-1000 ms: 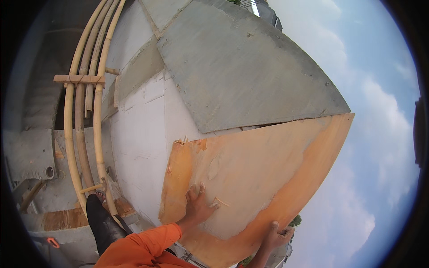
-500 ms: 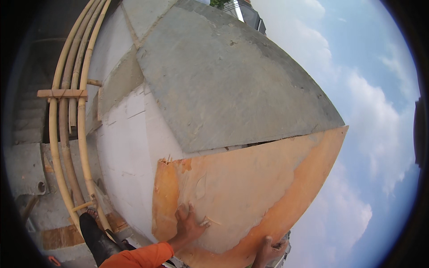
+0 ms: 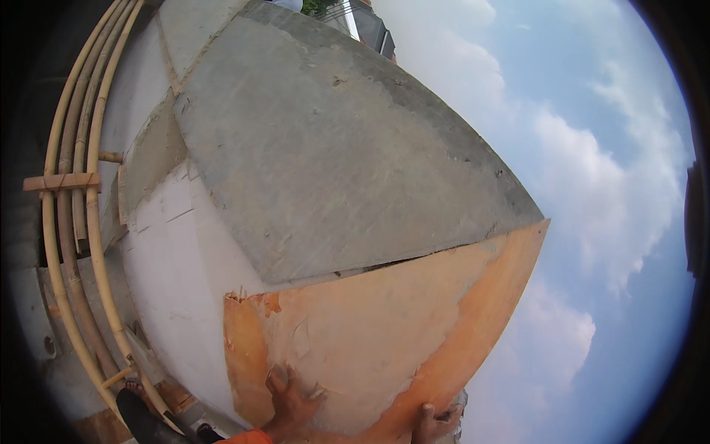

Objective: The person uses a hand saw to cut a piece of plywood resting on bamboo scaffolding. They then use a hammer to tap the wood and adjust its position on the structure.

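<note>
A large plywood board point(image 3: 362, 333) with an orange face and a pale, dusty coating lies slanted before me, its upper left corner splintered. My left hand point(image 3: 291, 403) rests on its lower left part with the fingers spread. At the board's lower right edge is my right hand point(image 3: 438, 424), thumb on the face and fingers bent around the edge; part of that hand is cut off by the picture's rim. The board's upper edge runs along a big grey panel point(image 3: 355, 148), with a thin dark gap between them.
White wall-like panels point(image 3: 177, 244) lie left of the board. Long bamboo poles point(image 3: 63, 244), joined by a wooden crosspiece point(image 3: 61, 182), run down the left side. My foot point(image 3: 137, 414) is by the lower poles. Open sky point(image 3: 577, 222) borders the right edge; rooftops point(image 3: 362, 26) show beyond.
The whole view has shifted, so the board, panels and poles appear farther left and somewhat lower. Both hands keep their places on the board.
</note>
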